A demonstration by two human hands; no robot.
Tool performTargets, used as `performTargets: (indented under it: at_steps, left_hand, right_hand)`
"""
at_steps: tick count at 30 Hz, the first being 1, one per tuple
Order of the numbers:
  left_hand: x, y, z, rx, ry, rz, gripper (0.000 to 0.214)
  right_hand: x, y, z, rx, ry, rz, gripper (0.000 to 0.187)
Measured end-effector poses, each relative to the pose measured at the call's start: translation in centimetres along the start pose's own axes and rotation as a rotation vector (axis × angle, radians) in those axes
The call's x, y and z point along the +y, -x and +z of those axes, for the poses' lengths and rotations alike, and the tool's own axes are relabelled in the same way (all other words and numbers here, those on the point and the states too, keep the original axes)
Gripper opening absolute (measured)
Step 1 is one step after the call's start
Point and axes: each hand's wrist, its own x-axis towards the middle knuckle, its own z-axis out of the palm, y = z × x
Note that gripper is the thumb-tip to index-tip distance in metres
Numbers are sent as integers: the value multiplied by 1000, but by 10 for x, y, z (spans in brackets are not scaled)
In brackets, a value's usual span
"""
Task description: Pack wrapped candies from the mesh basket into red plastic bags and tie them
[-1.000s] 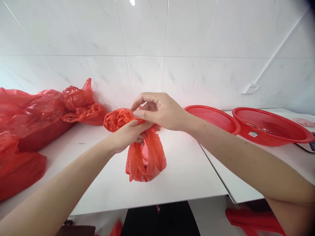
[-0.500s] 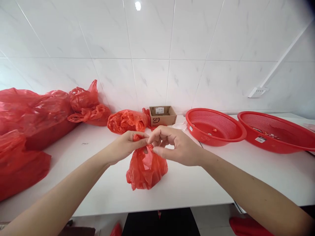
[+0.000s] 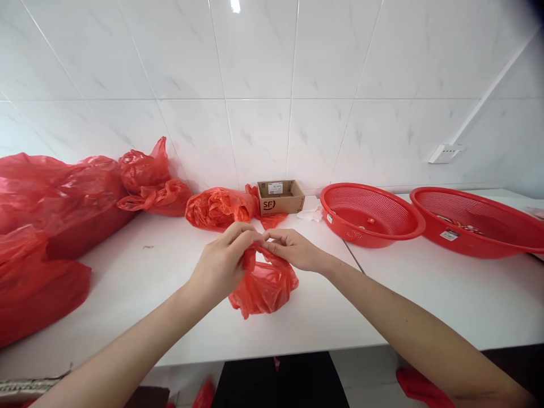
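Observation:
A small red plastic bag (image 3: 266, 289) rests on the white table in front of me, its body bulging and its top drawn up. My left hand (image 3: 232, 255) is closed round one handle of the bag. Opposite it, my right hand (image 3: 291, 248) pinches the other handle between thumb and fingers. The fingertips of both hands meet above the bag, and a gap shows between the two raised handles. What the bag contains cannot be made out through the plastic.
Large red plastic bags (image 3: 63, 198) crowd the table's left side. Along the wall lie a bundle of red bags (image 3: 219, 208), a small cardboard box (image 3: 280, 205) and crumpled white plastic (image 3: 312, 214). Two red baskets (image 3: 374, 241), (image 3: 480, 245) with small items stand at the right.
My right hand, loosely curled beside the bag's top before, now pinches a handle. My left hand has turned knuckles-up, and the bag's handles are pulled apart with the bag shifted slightly right.

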Motion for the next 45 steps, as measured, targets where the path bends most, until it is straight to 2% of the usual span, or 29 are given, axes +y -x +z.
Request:
performTargets:
  at_steps: [3,5,9,12,14,17,21,23,25,27,32,36,41,43,45]
  left_hand:
    - [-5,4,-3,-70,225,-158,27]
    - [-11,14,-5,-132,296,-280,27]
    - [-20,43,-1,-256,265,-412,24]
    - [-18,56,4,-278,309,-444,23]
    - [-15,53,10,-222,339,-505,25]
    - [-16,39,29,-119,373,-597,37]
    - [-30,22,74,-41,368,-568,40]
    - [-37,19,96,-32,330,-573,39]
    - [-43,20,112,-41,281,-600,39]
    - [-50,24,118,-60,232,-642,41]
    - [-64,38,110,-51,147,-734,41]
    - [-57,54,104,-44,154,-696,44]
    - [-42,74,112,-94,98,-609,47]
    - [-41,78,118,-119,72,-579,47]
    - [-41,79,121,-123,50,-548,44]
  right_hand:
    - [5,10,-14,119,156,-30,30]
    - [16,17,-30,206,287,-2,29]
    - [60,28,-68,416,453,220,22]
    - [91,29,-76,474,401,301,22]
    - [103,25,-66,514,342,318,24]
    - [110,15,-34,608,283,322,30]
    - [114,6,14,712,319,307,30]
    - [119,5,29,734,362,299,26]
    - [125,6,33,738,406,290,21]
    - [131,11,27,740,446,284,18]
    - [142,26,-3,737,480,317,18]
    - [141,36,-4,623,439,321,23]
    - [133,43,5,475,486,346,42]
    - [131,44,7,394,550,365,38]
    - [130,45,7,335,595,373,27]
